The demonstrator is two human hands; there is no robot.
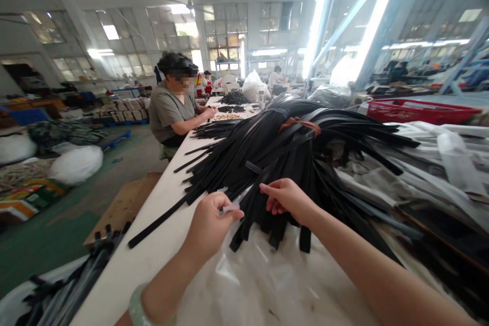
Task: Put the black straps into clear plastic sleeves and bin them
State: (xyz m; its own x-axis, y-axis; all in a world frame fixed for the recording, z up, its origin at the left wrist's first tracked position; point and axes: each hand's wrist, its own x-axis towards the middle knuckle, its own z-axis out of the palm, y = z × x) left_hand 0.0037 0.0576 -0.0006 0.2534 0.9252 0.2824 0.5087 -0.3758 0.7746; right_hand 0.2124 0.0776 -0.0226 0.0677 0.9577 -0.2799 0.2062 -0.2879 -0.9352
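A big bundle of long black straps (290, 147), tied near its top with a brown band (300, 125), lies fanned out on the white table (153, 244). My left hand (210, 224) is closed in a pinch on the edge of a thin clear plastic sheet (260, 275) that lies under the near strap ends. My right hand (284, 197) rests on those strap ends with its fingers curled and pinched on them. A pale green bangle (137, 308) sits on my left wrist.
A co-worker in a grey top (171, 107) sits at the far left side of the table handling small parts. A red crate (416, 110) stands at the back right. Clear bags and papers (439, 163) are piled on the right. More black straps (64, 290) and cardboard (126, 204) lie lower left.
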